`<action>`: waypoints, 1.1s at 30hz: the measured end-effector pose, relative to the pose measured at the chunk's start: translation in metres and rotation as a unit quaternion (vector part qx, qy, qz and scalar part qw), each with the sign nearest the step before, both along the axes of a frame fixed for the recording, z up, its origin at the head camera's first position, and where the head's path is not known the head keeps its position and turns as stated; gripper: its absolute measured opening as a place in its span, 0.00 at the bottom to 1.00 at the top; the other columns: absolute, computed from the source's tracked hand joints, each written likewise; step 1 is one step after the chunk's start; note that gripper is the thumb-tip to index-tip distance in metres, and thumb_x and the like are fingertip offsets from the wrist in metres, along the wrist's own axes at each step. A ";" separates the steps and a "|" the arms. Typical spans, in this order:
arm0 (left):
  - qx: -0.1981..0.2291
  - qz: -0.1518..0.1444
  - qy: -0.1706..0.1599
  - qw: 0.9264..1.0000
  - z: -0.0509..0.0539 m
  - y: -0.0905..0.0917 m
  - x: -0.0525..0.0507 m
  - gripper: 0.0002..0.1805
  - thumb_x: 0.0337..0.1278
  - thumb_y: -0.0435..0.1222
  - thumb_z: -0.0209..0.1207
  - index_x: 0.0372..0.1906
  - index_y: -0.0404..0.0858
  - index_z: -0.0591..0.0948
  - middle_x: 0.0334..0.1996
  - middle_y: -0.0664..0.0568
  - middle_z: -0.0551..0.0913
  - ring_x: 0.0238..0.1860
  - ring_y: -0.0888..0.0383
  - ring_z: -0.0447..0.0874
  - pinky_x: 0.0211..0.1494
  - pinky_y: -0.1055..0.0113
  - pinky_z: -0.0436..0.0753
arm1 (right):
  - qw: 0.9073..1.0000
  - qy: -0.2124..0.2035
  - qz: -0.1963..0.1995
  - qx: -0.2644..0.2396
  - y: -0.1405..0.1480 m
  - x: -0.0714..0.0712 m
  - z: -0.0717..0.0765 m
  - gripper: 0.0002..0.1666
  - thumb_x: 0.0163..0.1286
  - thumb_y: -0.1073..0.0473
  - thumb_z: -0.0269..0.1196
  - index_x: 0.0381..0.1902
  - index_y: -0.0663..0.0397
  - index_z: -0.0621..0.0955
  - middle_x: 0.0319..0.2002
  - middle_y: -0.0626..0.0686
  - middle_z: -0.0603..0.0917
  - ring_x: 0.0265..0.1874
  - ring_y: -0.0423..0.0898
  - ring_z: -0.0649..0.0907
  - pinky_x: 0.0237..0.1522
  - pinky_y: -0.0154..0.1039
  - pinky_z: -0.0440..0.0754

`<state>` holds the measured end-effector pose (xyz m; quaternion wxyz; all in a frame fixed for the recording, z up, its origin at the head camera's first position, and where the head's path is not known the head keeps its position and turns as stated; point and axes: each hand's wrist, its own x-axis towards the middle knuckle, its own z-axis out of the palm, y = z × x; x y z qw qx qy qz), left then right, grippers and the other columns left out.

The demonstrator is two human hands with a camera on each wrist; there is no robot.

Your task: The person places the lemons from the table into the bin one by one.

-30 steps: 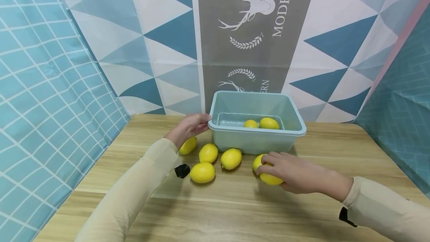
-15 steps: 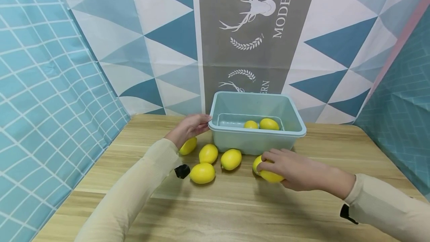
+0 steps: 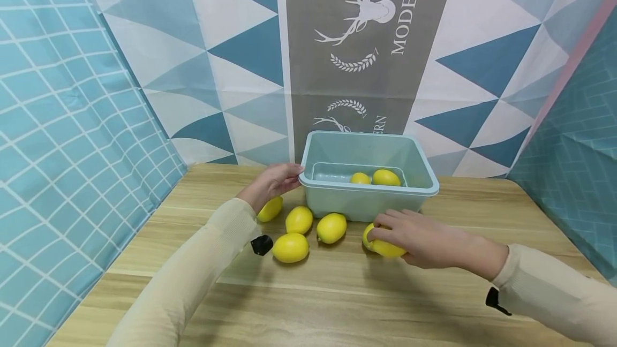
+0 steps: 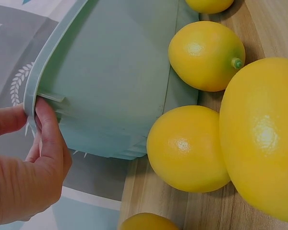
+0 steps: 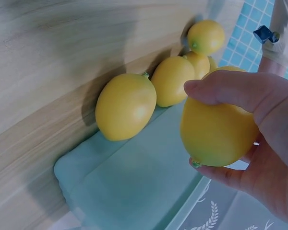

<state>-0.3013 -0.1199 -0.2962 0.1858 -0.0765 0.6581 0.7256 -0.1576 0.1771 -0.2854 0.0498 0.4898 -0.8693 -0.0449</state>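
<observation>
A light blue-green plastic bin (image 3: 366, 202) stands on the table with two lemons in it, one being a larger-looking lemon (image 3: 386, 178). My left hand (image 3: 275, 180) pinches the bin's left rim (image 4: 31, 86) between thumb and fingers. With my right hand (image 3: 424, 240) I grip a lemon (image 5: 218, 129), thumb on one side and fingers on the other. Just behind it, another lemon (image 5: 126, 106) lies close to the bin's front wall. Several more lemons rest left of there, among them one lemon (image 3: 331, 228) by the bin and one lemon (image 3: 291, 248) farther forward.
The wooden table (image 3: 308, 304) runs up to a patterned backdrop (image 3: 241, 68) behind the bin. Blue tiled-print sheets hang at both sides, the left sheet (image 3: 58, 122) beside the table edge. One lemon (image 3: 271, 209) is partly hidden by my left wrist.
My right hand has shifted slightly up in the head view, and the lemon in its grip has moved with it. The left hand and the bin stay where they were.
</observation>
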 end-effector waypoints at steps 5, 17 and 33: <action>0.000 -0.001 0.002 1.000 0.000 0.000 0.000 0.21 0.65 0.30 0.54 0.61 0.28 0.71 0.24 0.56 0.79 0.25 0.66 0.79 0.31 0.79 0.84 | 1.000 0.008 0.005 0.004 -0.002 -0.002 0.004 0.36 0.43 0.69 0.75 0.51 0.42 0.76 0.44 0.44 0.77 0.42 0.41 0.75 0.43 0.39 0.82; 0.007 0.002 0.000 1.000 0.000 -0.001 0.000 0.18 0.64 0.29 0.54 0.57 0.29 0.73 0.25 0.55 0.79 0.26 0.66 0.79 0.32 0.78 0.84 | 1.000 0.009 0.004 0.020 -0.002 -0.008 0.015 0.38 0.42 0.72 0.73 0.52 0.42 0.77 0.44 0.44 0.77 0.42 0.41 0.75 0.43 0.40 0.81; -0.014 0.001 -0.005 1.000 0.000 -0.001 0.000 0.23 0.65 0.31 0.55 0.64 0.30 0.70 0.30 0.55 0.79 0.29 0.65 0.79 0.33 0.79 0.84 | 1.000 0.004 0.000 -0.004 0.000 -0.021 0.032 0.36 0.40 0.73 0.72 0.49 0.44 0.77 0.43 0.44 0.78 0.42 0.41 0.76 0.45 0.42 0.84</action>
